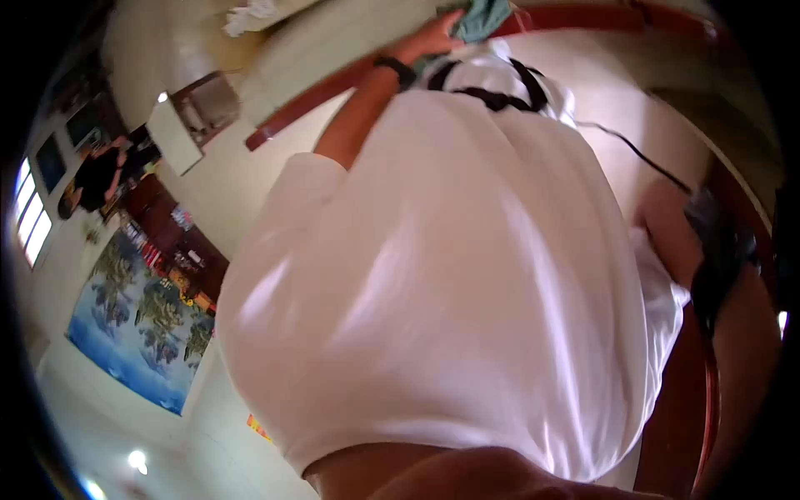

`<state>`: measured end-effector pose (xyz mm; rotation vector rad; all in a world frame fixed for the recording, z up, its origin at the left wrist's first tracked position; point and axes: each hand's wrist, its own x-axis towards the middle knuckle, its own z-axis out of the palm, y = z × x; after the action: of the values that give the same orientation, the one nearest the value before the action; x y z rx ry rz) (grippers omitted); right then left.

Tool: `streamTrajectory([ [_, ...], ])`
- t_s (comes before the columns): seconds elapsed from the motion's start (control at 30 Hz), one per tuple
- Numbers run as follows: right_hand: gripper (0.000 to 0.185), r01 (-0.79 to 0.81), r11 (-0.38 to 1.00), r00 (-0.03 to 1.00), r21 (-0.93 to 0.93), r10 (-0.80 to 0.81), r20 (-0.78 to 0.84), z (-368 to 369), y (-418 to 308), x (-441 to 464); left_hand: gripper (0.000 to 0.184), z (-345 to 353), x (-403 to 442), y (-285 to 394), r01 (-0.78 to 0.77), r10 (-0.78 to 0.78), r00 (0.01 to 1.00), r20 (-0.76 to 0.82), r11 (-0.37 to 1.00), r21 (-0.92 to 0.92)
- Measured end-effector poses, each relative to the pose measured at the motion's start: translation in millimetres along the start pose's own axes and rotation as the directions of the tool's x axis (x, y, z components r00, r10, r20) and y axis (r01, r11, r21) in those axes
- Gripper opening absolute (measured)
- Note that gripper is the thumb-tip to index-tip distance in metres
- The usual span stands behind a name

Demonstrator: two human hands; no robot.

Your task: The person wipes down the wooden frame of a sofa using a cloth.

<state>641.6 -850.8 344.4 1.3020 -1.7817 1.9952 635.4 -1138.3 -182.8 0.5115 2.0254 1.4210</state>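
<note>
Near the top of the view, my left hand is closed on a crumpled green cloth. A black band circles that wrist. My right arm is bent up along the right edge, with a dark wrap around it. My right hand appears only as a large dim shape close to the camera, its fingers hidden. Between the arms, my white shirt fills the middle. Black straps cross white fabric below it, at the waist.
A dark red wooden edge curves across the top. A black cable runs toward my right arm. At the left are a person in black, a brown cabinet bearing small items, and a landscape picture.
</note>
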Motion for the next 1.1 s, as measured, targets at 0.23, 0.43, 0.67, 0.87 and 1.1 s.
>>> streamTrajectory([
  [0.23, 0.060, -0.304, 0.928, 0.943, -0.217, 0.325, 0.068, -76.1, 148.8, -40.2, 0.080, -37.1, 136.8, 103.8, -0.160, 0.147, 0.987, 0.064, 0.900, 0.405],
  [0.43, 0.064, -0.470, 0.748, 0.800, -0.469, 0.585, 0.131, -63.6, 283.8, -169.3, 0.083, -30.8, 117.5, 159.6, 0.205, -0.249, 0.942, 0.225, 0.958, 0.199],
  [0.67, 0.061, -0.544, 0.647, 0.662, -0.534, 0.722, 0.201, 1.2, 373.0, -198.7, 0.066, -56.0, 74.1, 102.0, 0.097, -0.137, 0.982, -0.131, 0.957, -0.274],
  [0.87, 0.046, -0.382, 0.530, 0.656, -0.757, 0.733, 0.182, 9.0, 409.4, -220.6, 0.054, -156.9, 27.2, 236.4, -0.076, 0.152, 0.950, -0.272, 0.959, 0.273],
  [1.1, 0.043, -0.493, 0.392, 0.422, -0.777, 0.888, 0.181, 36.0, 428.7, -189.5, 0.054, -196.0, -63.5, 418.7, -0.421, 0.595, 0.726, -0.345, 0.781, 0.460],
])
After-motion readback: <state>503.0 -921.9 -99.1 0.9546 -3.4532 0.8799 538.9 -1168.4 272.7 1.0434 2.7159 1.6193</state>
